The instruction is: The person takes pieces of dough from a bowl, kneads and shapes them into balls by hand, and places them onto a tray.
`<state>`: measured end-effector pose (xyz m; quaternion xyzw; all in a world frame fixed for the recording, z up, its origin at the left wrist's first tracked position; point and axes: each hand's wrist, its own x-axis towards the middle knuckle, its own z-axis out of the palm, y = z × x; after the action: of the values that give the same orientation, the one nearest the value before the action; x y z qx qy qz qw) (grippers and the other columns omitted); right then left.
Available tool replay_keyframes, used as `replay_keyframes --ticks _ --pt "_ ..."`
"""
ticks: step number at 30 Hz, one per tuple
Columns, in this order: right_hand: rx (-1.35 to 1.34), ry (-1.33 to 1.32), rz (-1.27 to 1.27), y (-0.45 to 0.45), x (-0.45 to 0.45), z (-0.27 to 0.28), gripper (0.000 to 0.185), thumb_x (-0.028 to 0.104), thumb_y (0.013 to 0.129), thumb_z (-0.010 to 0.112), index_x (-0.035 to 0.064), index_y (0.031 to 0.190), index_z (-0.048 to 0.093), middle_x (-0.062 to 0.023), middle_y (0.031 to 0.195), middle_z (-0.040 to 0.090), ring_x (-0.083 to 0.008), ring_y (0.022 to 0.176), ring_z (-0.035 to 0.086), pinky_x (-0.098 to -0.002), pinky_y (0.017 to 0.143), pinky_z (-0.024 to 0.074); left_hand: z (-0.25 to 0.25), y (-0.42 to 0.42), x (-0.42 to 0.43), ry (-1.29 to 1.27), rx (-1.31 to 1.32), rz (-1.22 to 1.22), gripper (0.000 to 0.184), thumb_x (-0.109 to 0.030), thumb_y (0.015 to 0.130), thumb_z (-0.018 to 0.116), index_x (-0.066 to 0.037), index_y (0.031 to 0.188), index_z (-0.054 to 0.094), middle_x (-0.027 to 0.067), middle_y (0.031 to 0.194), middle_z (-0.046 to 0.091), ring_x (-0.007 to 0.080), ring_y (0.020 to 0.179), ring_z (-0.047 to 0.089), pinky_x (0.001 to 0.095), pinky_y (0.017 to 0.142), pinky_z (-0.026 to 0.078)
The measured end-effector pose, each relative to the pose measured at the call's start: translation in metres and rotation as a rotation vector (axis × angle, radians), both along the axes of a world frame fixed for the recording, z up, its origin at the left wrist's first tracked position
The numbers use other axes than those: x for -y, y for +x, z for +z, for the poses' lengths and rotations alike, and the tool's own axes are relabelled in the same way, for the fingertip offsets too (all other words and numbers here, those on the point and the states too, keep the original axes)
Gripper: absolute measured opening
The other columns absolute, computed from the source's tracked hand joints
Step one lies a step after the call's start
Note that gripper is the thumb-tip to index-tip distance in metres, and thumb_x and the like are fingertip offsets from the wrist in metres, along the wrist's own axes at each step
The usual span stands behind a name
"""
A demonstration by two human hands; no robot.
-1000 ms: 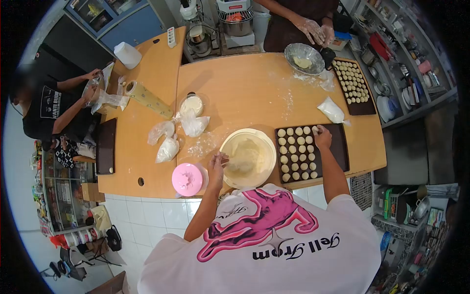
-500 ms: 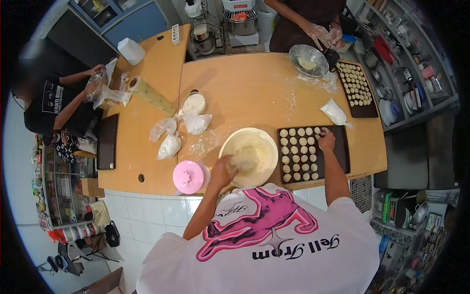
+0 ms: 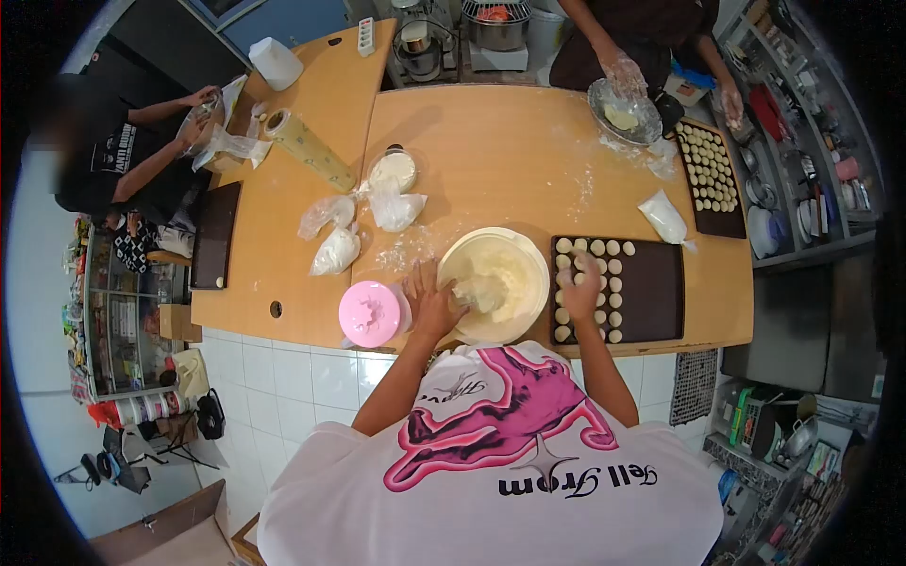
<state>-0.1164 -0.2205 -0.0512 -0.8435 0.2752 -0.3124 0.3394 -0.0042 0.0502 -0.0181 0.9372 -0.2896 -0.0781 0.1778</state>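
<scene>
My left hand is at the left rim of a cream bowl. Its fingers spread over the outside and the thumb reaches over the rim. Inside the bowl lie pale, crumbly dough or filling and a clear, wrinkled plastic-looking thing near my thumb. Above the left part of a dark baking tray is my right hand, slightly blurred, its fingers apart with nothing visible in them. Rows of small round dough balls sit on the tray's left side; my hand hides some.
A pink-lidded container stands left of the bowl. Beyond it are flour bags and a plastic wrap roll. A filled bag and another dough-ball tray lie right. Co-workers stand at the far side, one hand in a metal bowl, and at left.
My right hand has left the top row's right-hand dough ball and moved left over the tray. My left hand has shifted from inside the bowl to its rim. The view has shifted slightly.
</scene>
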Motion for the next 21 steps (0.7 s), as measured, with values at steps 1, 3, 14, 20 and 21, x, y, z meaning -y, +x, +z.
replay_keyframes --ticks 1,3,14,20,21 --pt "-0.050 -0.016 0.075 0.005 -0.011 0.003 0.041 0.017 0.082 0.066 0.0018 0.119 0.057 -0.0186 0.124 0.055 -0.0341 0.115 0.050 -0.0435 0.100 0.0379 -0.003 0.000 -0.001 0.011 0.035 -0.017 0.057 -0.038 0.067 0.079 -0.013 0.116 0.065 0.0125 0.152 0.027 0.0383 0.140 0.019 0.0597 0.110 0.012" --pt "-0.107 0.015 0.174 0.014 -0.030 0.001 0.050 0.019 0.081 0.066 0.0035 0.125 0.052 -0.0209 0.132 0.046 -0.0384 0.123 0.042 -0.0453 0.104 0.0327 -0.008 0.000 -0.001 0.031 0.105 -0.052 0.050 -0.038 0.068 0.078 -0.015 0.112 0.068 0.0105 0.152 0.027 0.0393 0.140 0.019 0.0625 0.109 0.009" --pt "-0.436 -0.054 0.415 0.013 -0.064 -0.013 0.073 0.021 0.075 0.070 0.0092 0.141 0.038 -0.0296 0.149 0.015 -0.0465 0.135 0.023 -0.0498 0.111 0.0211 -0.025 0.012 -0.008 -0.332 0.113 -0.354 0.046 -0.016 0.067 0.076 -0.013 0.112 0.065 0.0096 0.134 0.051 0.0312 0.129 0.041 0.0506 0.109 0.027" --pt "-0.534 -0.092 0.451 0.018 -0.073 -0.008 0.076 0.012 0.070 0.068 0.0104 0.140 0.039 -0.0300 0.149 0.013 -0.0461 0.135 0.023 -0.0491 0.111 0.0220 -0.047 0.004 0.017 -0.585 -0.147 -0.258 0.040 -0.012 0.077 0.070 -0.003 0.114 0.057 0.0175 0.115 0.060 0.0352 0.109 0.056 0.0423 0.096 0.043" --pt "-0.522 -0.085 0.457 0.017 -0.073 -0.008 0.075 0.011 0.070 0.069 0.0100 0.139 0.040 -0.0307 0.148 0.013 -0.0469 0.135 0.022 -0.0489 0.112 0.0221 -0.047 0.002 0.022 -0.634 -0.235 -0.190 0.038 -0.012 0.079 0.070 -0.002 0.113 0.056 0.0189 0.112 0.061 0.0367 0.106 0.057 0.0419 0.093 0.045"
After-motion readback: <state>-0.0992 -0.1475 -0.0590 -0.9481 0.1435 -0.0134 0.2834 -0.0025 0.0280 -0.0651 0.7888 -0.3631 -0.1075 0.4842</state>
